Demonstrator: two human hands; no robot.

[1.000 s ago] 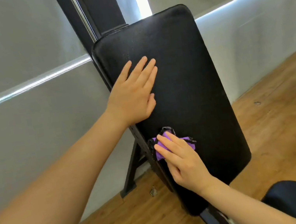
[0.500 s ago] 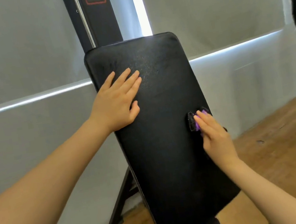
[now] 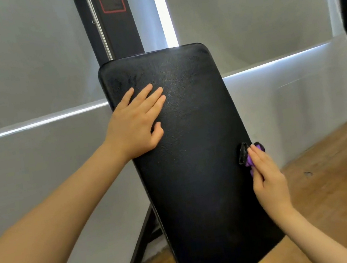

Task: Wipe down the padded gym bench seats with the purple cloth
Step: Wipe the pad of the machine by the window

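The black padded bench (image 3: 193,150) stands tilted upright, leaning back toward a dark post (image 3: 111,20) and the grey blinds (image 3: 19,53) behind it. The left hand (image 3: 135,126) lies flat on the upper left part of the pad, fingers straight and slightly spread, thumb out to the side, holding nothing. The right hand (image 3: 266,178) is at the pad's right edge, about halfway down, its fingers laid over the purple cloth (image 3: 252,159) and pressing it against that edge; whether the thumb grips the cloth from behind cannot be told. The cloth is bunched, with a dark trimmed edge showing just left of the fingertips and a bit of purple above them. A wooden floor (image 3: 335,185) runs along the right and below, and a dark frame leg (image 3: 145,245) slants down to it behind the pad.
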